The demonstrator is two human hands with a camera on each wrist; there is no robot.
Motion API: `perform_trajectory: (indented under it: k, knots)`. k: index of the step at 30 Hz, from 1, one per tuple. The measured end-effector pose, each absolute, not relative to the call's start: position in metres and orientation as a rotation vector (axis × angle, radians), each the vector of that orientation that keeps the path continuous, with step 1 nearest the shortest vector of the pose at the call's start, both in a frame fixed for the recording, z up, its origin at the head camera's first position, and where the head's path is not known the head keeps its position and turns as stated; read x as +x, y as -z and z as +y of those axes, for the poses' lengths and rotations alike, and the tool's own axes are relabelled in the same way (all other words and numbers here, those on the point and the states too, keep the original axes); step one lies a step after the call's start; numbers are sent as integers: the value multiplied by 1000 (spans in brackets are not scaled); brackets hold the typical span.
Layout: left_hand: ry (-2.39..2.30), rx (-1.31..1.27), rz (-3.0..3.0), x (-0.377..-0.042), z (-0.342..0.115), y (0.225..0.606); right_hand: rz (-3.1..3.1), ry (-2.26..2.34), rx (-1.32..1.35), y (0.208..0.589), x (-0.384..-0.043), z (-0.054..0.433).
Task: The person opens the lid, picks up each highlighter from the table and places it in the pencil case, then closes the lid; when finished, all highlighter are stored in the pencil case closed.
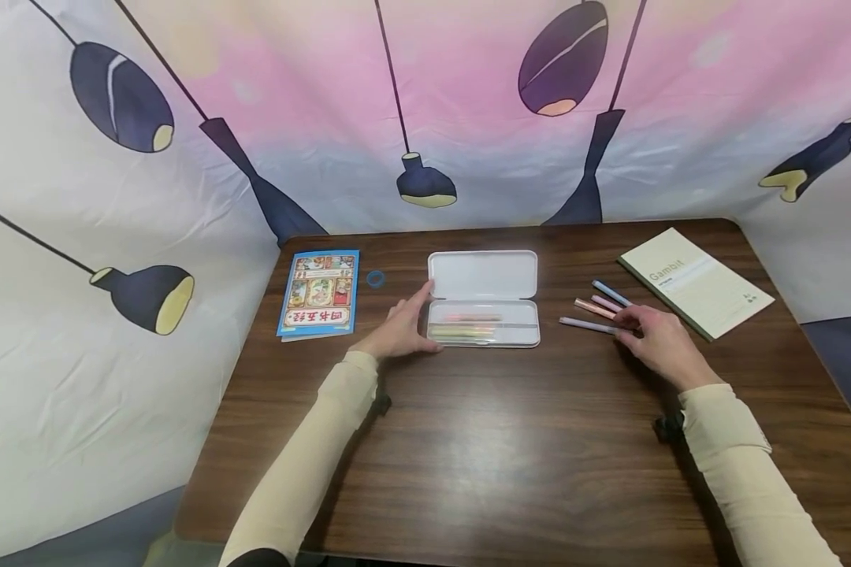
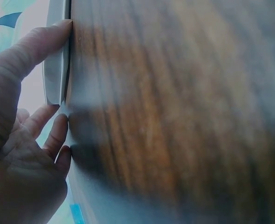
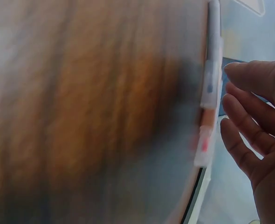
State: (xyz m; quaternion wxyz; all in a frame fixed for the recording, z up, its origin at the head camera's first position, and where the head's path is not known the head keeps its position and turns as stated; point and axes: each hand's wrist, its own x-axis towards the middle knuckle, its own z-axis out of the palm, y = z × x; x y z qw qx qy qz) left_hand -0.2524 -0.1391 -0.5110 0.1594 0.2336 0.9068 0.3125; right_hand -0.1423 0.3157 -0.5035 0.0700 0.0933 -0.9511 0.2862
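A white pencil case (image 1: 482, 276) lies with its lid folded back, several coloured pens (image 1: 461, 331) inside its lower half. My left hand (image 1: 399, 327) rests against the case's left side, thumb at the front corner and index finger by the hinge. In the left wrist view the thumb (image 2: 44, 42) touches the case edge (image 2: 56, 79). To the right, my right hand (image 1: 655, 339) is over the near ends of several loose pens: a grey-lilac pen (image 1: 585, 324), an orange-pink one (image 1: 592, 308), a pink one and a blue one (image 1: 610, 292). The right fingers (image 3: 242, 116) curve loosely beside the pens.
A cream notebook (image 1: 698, 283) lies beyond the right hand. At the left are a blue-edged booklet (image 1: 319, 293) and a small blue ring (image 1: 375, 279). The brown wooden table (image 1: 482, 472) ends at a patterned cloth (image 1: 326, 181) behind.
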Motion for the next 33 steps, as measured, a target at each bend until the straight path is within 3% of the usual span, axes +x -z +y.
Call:
perform_trajectory:
  k: [21, 33]
  knots:
    - [-893, 685, 2592, -252, -141, 510, -2935, -830, 275, 510, -146, 311]
    - [-880, 680, 2597, -255, -141, 514, -2870, -897, 510, 496, -189, 245]
